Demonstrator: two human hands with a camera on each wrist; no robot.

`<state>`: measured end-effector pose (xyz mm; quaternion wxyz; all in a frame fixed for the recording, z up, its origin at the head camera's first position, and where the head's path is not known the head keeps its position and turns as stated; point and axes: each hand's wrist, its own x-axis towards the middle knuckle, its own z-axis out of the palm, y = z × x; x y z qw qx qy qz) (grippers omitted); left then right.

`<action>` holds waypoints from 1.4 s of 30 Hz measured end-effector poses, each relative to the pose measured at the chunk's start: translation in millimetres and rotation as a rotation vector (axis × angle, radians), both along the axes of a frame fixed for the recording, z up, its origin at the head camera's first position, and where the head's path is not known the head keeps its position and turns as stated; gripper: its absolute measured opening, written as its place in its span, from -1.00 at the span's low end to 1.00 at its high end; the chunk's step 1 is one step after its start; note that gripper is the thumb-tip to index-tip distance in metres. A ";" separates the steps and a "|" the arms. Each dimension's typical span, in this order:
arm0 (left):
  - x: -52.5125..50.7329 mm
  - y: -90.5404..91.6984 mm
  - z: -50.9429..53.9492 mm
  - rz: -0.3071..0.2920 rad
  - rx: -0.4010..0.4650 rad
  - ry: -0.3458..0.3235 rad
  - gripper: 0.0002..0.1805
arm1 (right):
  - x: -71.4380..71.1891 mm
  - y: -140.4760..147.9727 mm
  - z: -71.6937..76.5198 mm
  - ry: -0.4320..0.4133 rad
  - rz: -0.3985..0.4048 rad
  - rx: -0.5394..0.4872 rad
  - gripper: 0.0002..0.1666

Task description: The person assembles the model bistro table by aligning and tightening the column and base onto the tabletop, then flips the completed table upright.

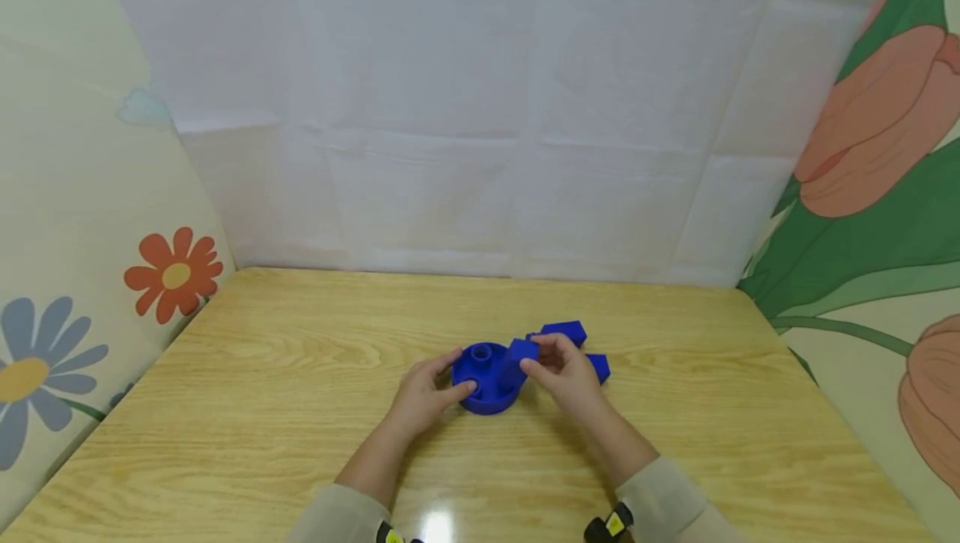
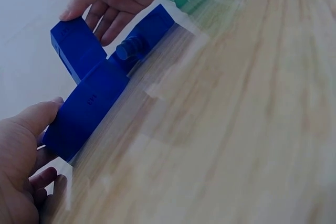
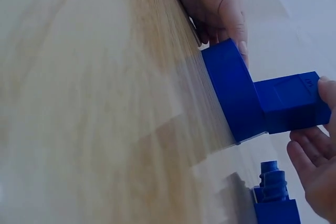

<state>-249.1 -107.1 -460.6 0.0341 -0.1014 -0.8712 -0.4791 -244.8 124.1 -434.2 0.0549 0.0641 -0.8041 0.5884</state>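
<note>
A round blue plastic base (image 1: 487, 405) with a raised rim and hollow round sockets inside lies on the table. My left hand (image 1: 420, 399) grips its left side, the thumb over the rim and fingers round the outer wall. Upright at the right side of the base stands a blue square-sided leg (image 1: 517, 359). My right hand (image 1: 573, 383) pinches the leg's upper end between thumb and fingers. The right wrist view shows the leg (image 3: 289, 100) rising from the base (image 3: 233, 90); its lower end is hidden inside the rim.
Two more blue legs, one farther back (image 1: 567, 332) and one nearer (image 1: 600, 367), lie just right of the base behind my right hand. A threaded peg (image 3: 274, 182) shows on one. The wooden table (image 1: 300, 343) meets a white cloth backdrop (image 1: 450, 151).
</note>
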 end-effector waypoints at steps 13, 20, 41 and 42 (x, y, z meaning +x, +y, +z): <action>0.7 2.4 -2.4 -0.009 0.001 0.001 -0.39 | 3.0 -1.1 -5.9 -0.026 -0.019 -0.032 -0.55; -1.1 8.0 -5.9 0.083 0.075 0.026 -0.55 | 9.6 -4.0 -13.4 0.029 -0.027 -0.098 -0.57; -3.2 8.8 -3.0 0.170 0.016 0.086 -0.46 | 22.2 -0.3 -10.8 0.037 0.168 -0.194 -0.61; -1.2 9.6 -2.6 0.161 0.018 0.108 -0.48 | 20.9 3.9 -10.0 0.055 0.146 -0.195 -0.62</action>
